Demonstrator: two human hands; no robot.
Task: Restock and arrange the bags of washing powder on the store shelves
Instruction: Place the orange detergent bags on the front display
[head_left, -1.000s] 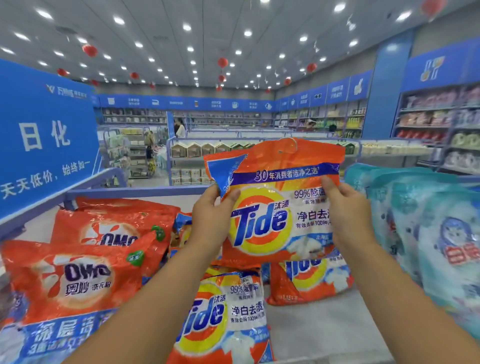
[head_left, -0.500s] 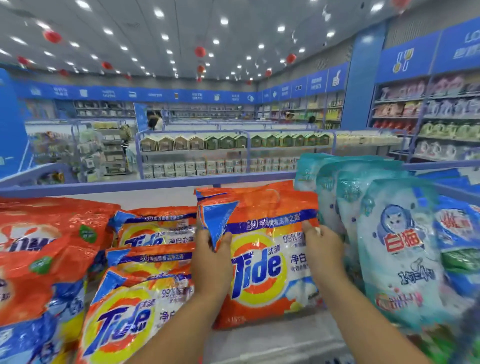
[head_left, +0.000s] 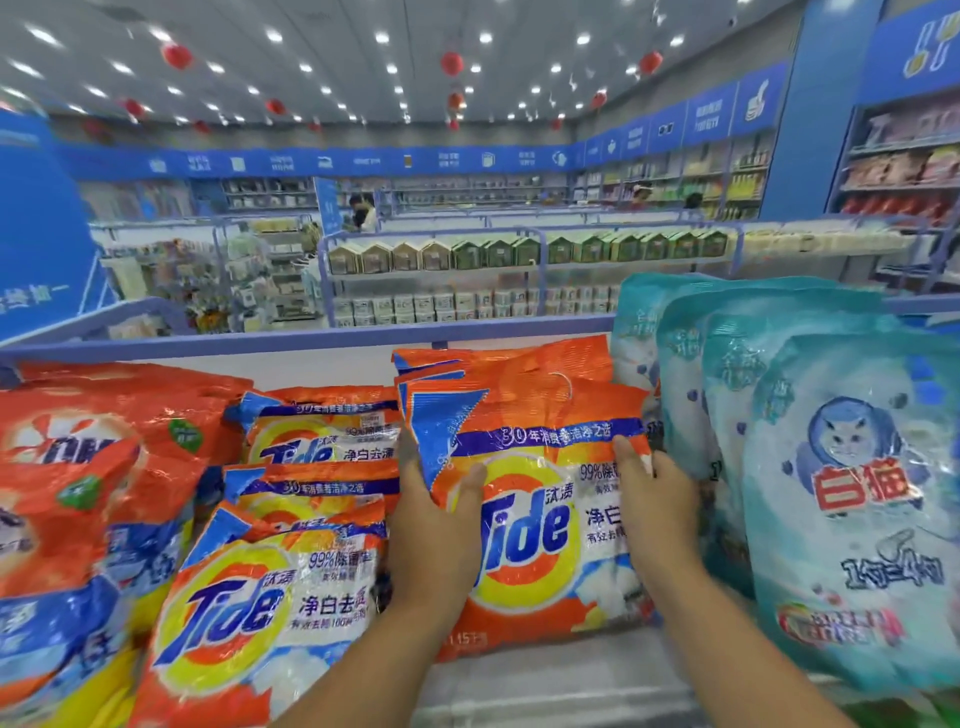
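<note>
An orange Tide washing powder bag stands upright on the white shelf, leaning on another orange bag behind it. My left hand grips its left edge, thumb on the front. My right hand holds its right edge, fingers curled behind the bag. To the left, a stack of more Tide bags lies slanted. Teal cat-logo powder bags stand in a row at the right, touching the held bag's side.
Orange OMO bags fill the shelf's left end. A blue rail runs along the shelf's back. Beyond it are store aisles with boxed goods, a blue sign at the left, and people far off.
The Tide bag came down from chest height onto the shelf between the Tide stack and the teal bags. Both hands stayed on its edges. The view swung right.
</note>
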